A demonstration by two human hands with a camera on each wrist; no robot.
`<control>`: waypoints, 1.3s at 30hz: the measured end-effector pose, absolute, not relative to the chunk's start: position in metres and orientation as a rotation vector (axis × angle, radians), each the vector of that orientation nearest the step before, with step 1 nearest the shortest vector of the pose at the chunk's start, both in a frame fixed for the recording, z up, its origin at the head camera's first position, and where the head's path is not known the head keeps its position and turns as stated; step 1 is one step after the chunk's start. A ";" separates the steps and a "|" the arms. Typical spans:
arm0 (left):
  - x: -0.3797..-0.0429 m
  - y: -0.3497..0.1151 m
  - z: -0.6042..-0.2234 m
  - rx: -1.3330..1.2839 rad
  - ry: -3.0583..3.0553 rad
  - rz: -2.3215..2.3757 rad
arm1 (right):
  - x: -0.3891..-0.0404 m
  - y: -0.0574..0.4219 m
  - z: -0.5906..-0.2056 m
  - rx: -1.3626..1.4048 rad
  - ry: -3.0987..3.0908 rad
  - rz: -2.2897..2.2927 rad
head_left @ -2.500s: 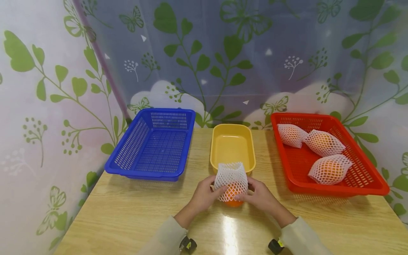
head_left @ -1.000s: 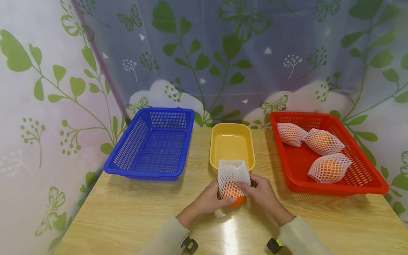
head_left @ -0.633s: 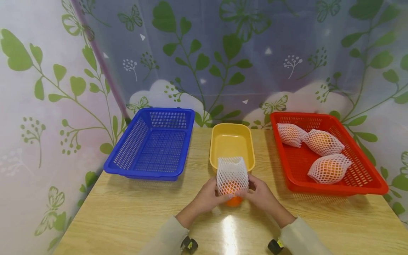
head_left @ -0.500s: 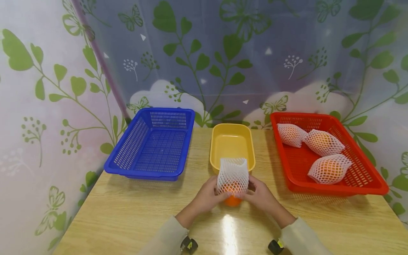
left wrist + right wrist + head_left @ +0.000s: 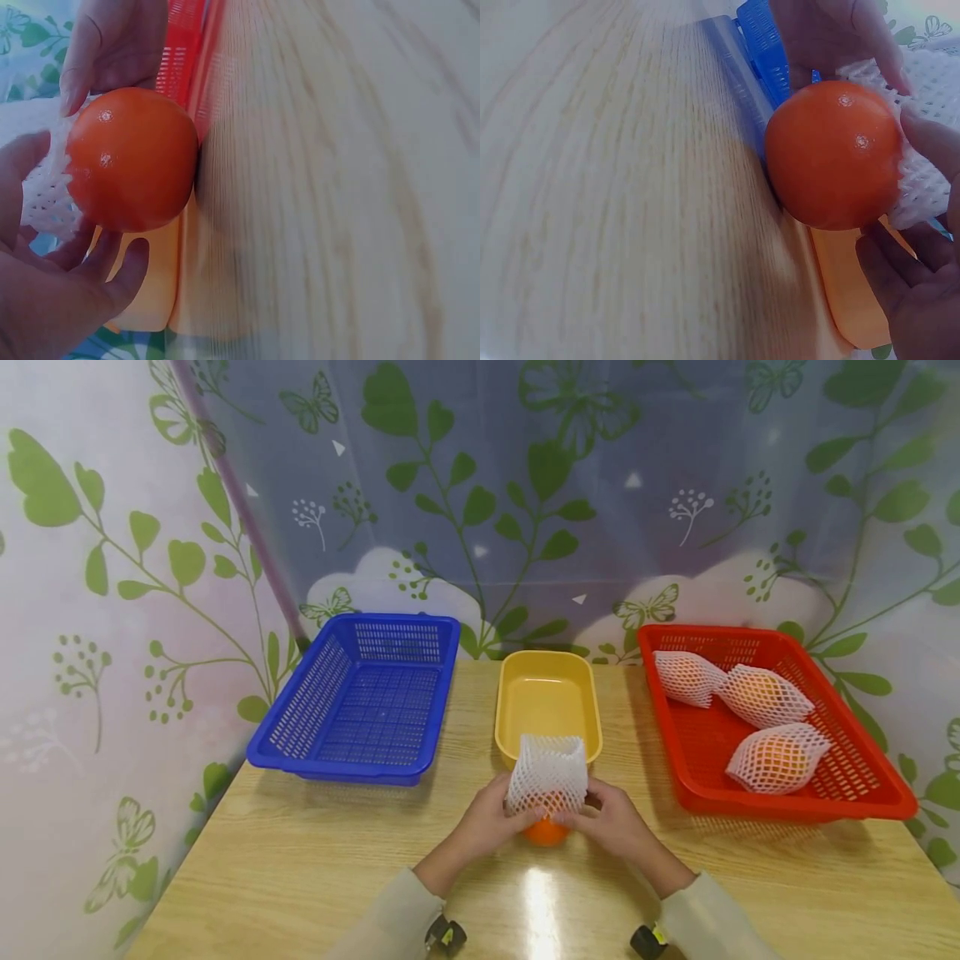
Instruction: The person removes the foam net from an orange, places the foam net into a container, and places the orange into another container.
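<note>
An orange [image 5: 546, 832] sits partly inside a white foam net sleeve [image 5: 550, 764], with its bare near end sticking out. My left hand [image 5: 487, 820] holds it from the left, and my right hand [image 5: 617, 822] from the right. Both thumbs lie at the sleeve's lower edge, close together. In the left wrist view, the orange's bare, glossy side [image 5: 135, 161] faces the camera, and the left fingers curve under it. From the right wrist, the sleeve [image 5: 926, 180] shows bunched behind the orange, between the two thumbs.
Behind the hands stands a yellow tub [image 5: 547, 693]. A blue basket [image 5: 427, 727] is at the left. The red basket [image 5: 697, 743] at the right holds several net-wrapped oranges [image 5: 780, 760]. All stand on a wooden table [image 5: 300, 877] against a patterned curtain.
The sleeve's lower edge has moved up the orange, so more bare fruit shows. The thumbs shifted around the edge, and both now meet there. The baskets and tub have stayed put.
</note>
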State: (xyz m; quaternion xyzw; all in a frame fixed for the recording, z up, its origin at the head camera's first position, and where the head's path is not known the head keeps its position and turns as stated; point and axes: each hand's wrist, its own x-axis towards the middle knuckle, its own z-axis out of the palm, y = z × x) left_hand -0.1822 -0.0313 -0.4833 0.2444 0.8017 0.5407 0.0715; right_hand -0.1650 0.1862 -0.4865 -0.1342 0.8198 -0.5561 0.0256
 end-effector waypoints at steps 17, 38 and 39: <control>-0.184 -0.026 -0.489 0.813 2.268 1.675 | -0.170 0.183 -0.487 -0.326 2.659 -1.778; -0.181 -0.030 -0.485 0.728 2.464 1.410 | -0.207 0.175 -0.452 -0.143 2.701 -1.935; -0.181 -0.030 -0.485 0.727 2.462 1.409 | -0.210 0.174 -0.450 -0.152 2.712 -1.910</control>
